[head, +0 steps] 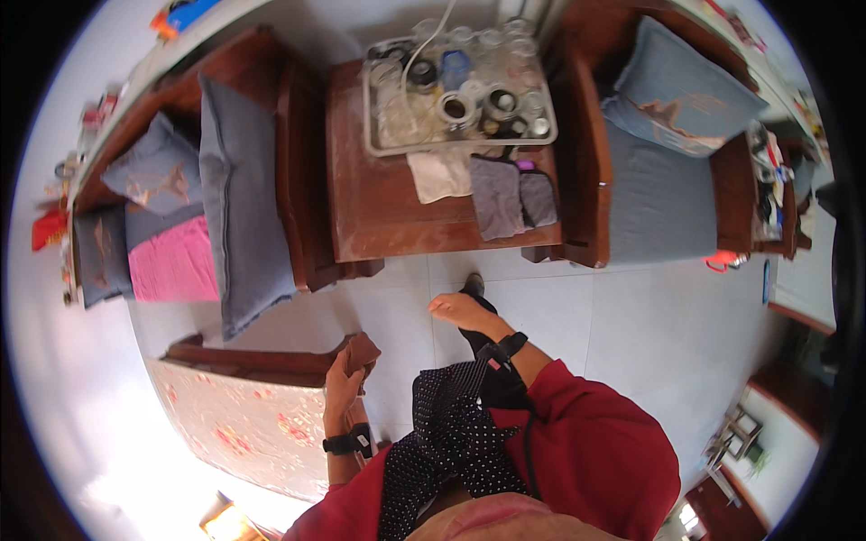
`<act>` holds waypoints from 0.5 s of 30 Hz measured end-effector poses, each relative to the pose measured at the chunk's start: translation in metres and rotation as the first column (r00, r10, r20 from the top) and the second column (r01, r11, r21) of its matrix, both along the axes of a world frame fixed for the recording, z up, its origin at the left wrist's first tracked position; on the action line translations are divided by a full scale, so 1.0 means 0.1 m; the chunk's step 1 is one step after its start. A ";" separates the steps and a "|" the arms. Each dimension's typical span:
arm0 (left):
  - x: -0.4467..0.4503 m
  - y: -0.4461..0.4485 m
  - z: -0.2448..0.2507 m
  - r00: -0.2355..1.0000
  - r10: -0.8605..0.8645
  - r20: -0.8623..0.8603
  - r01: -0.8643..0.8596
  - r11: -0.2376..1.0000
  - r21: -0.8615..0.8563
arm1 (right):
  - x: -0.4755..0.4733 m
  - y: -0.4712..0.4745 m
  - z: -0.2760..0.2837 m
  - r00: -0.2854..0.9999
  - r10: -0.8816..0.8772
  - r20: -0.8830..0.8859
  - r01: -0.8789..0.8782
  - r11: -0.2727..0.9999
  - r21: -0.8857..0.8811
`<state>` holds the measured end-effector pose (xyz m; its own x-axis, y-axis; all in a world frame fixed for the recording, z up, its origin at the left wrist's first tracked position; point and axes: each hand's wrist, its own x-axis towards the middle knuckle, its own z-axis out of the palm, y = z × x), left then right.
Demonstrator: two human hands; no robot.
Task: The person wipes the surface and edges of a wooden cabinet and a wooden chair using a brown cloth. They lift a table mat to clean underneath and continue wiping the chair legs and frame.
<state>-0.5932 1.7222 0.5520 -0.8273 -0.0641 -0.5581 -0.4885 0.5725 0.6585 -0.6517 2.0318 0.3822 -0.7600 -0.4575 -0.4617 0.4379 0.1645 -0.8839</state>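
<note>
My left hand [344, 385] grips a folded brown cloth [364, 351] beside the corner of a low table with a floral cover [250, 419]. In front of my body, above the tiled floor, hangs my right hand [461, 312], its fingers loosely curled together with nothing visible in them. Ahead stands a wooden side table [379, 216] bearing a tray [467, 147] of glass cups and jars. Along its front lie a cream cloth [440, 177] and two grey cloths, the larger grey cloth [495, 196] overhanging the edge.
Wooden seats flank the side table, with a grey-blue seat cushion [663, 203] at right and a large upright cushion [243, 209] at left. A pink cloth [174, 264] covers part of the left seat. A white cord [426, 44] runs down into the tray.
</note>
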 end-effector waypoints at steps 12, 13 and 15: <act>-0.62 0.21 0.55 0.977 -0.204 0.068 0.189 0.965 0.180 | 1.97 2.20 -0.07 0.427 -0.821 0.380 0.632 0.571 0.523; -0.61 0.19 0.58 0.973 -0.143 0.181 0.102 0.971 0.216 | 2.35 2.24 0.03 0.347 -0.856 0.384 0.645 0.515 0.565; -0.66 0.13 0.62 0.955 -0.297 0.024 0.290 0.944 0.154 | 2.99 2.23 0.24 0.131 -0.899 0.417 0.632 0.400 0.664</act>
